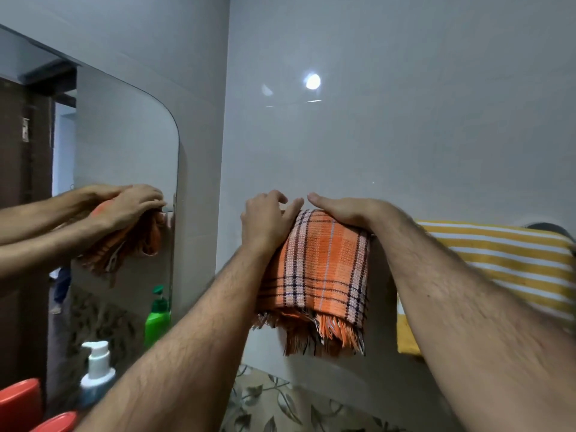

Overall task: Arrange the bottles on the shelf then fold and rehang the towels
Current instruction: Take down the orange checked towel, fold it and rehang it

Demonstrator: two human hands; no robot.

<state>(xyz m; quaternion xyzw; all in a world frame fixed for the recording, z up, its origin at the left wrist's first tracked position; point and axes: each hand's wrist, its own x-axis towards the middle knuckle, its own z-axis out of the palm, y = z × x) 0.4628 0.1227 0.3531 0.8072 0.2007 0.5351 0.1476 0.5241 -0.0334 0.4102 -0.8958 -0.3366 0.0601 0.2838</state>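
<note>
An orange plaid towel [318, 275] with fringed ends hangs folded over a rail on the grey wall. My left hand [268, 219] rests on its top left edge, fingers curled against the cloth. My right hand [343, 210] lies flat on the towel's top, pressing it over the rail. A yellow and white striped towel [505, 269] hangs to the right, partly behind my right forearm. At lower left stand a white pump bottle [96, 372] and a green pump bottle [157, 319].
A rounded mirror [124, 145] on the left wall reflects my hands and the orange towel. Red objects [18, 400] sit at the bottom left corner. Leaf-patterned tiles [280, 406] run below the towels.
</note>
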